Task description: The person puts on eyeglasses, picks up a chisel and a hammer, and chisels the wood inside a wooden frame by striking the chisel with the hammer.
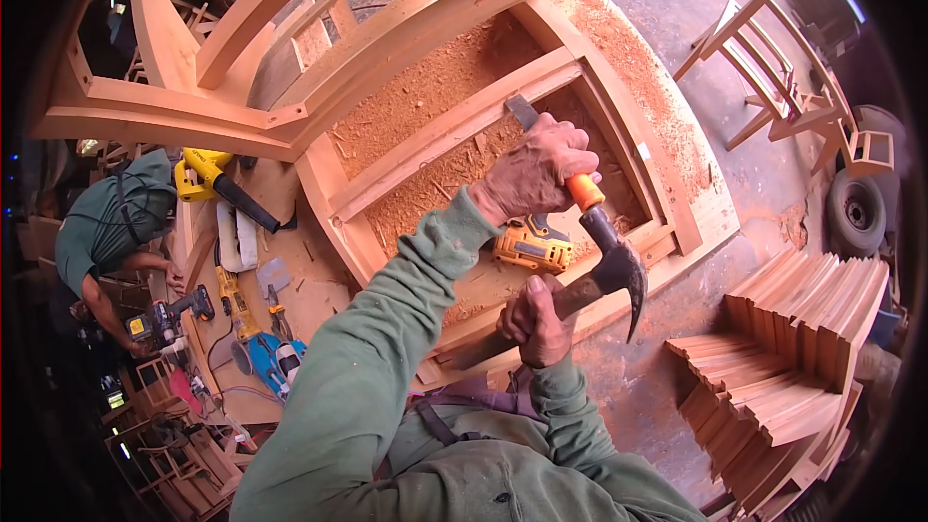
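Note:
My left hand (541, 169) is wrapped round a chisel (583, 191) with an orange handle. Its flat blade points up and left, over a crosspiece of the wooden frame (425, 142). My right hand (541, 321) grips the wooden handle of a claw hammer (623, 275). The black hammer head is at the butt end of the chisel handle, touching or nearly so. Just below my left hand, a yellow power tool (532, 246) lies within the frame, partly hidden by the hand.
Wood shavings (411, 87) lie in and around the frame. A curved chair frame (193, 126) rises at upper left. A yellow blower (203, 174) and a blue tool (271, 362) lie left. A co-worker (116, 222) bends at far left. Stacked wooden pieces (793, 329) stand right.

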The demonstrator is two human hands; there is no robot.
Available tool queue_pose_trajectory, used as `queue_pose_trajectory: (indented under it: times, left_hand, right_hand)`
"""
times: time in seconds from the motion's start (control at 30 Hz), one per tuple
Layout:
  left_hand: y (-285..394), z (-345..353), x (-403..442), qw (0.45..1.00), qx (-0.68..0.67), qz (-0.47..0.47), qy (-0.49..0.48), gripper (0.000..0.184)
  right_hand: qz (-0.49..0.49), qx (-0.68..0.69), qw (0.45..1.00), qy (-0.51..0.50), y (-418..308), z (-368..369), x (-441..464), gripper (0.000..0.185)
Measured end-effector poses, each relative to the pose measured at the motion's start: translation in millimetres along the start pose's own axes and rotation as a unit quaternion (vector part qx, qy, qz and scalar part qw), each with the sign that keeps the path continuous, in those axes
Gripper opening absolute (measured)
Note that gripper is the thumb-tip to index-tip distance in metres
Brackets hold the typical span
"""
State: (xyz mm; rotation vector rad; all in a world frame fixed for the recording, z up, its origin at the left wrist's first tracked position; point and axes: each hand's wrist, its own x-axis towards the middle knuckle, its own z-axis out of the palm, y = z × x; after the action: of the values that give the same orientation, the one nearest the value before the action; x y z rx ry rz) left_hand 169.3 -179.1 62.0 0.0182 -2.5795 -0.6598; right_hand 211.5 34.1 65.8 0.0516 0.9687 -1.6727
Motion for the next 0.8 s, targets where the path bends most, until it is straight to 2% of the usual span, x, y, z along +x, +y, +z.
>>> queue_pose_trajectory:
  times: [0.1,0.27,0.37,0.43,0.5,0.6,0.7,0.73,0.8]
  left_hand:
    - [1.0,2.8,0.7,1.0,0.0,0.003,-0.006,0.025]
    - [2.0,4.3,-4.4,1.0,0.021,0.004,-0.008,0.025]
    - [3.0,3.5,-4.7,1.0,0.015,0.002,-0.012,0.026]
    - [0.2,3.9,-2.0,1.0,0.008,0.003,-0.007,0.026]
    - [-0.2,1.3,-0.8,1.0,0.012,0.003,-0.015,0.026]
    - [1.8,-6.0,3.4,0.998,0.012,-0.023,-0.053,0.021]
    - [2.4,-9.3,9.2,0.998,0.019,-0.018,-0.065,0.024]
    - [4.2,-8.8,9.8,0.999,0.028,-0.022,-0.014,0.025]
    - [9.4,-6.4,6.0,0.995,0.046,-0.03,0.082,0.026]
  right_hand:
    - [-0.056,0.051,0.997,-0.029,2.1,-0.9,-6.7,0.034]
    - [0.023,0.013,1.0,0.01,-1.9,0.1,3.8,0.033]
    - [-0.007,0.017,1.0,-0.008,-4.3,-1.0,-1.9,0.033]
    - [-0.072,0.085,0.994,-0.024,8.6,0.2,-5.1,0.032]
    - [-0.059,0.087,0.994,-0.006,11.8,-0.8,-1.3,0.033]
    - [0.036,0.01,0.999,0.016,-3.0,-8.6,4.5,0.034]
    - [0.028,0.004,1.0,0.007,-9.2,-11.5,3.8,0.034]
    - [0.033,0.024,0.999,0.003,-11.7,-11.7,3.0,0.034]
    - [0.027,-0.019,0.999,0.016,-13.2,-14.1,2.3,0.036]
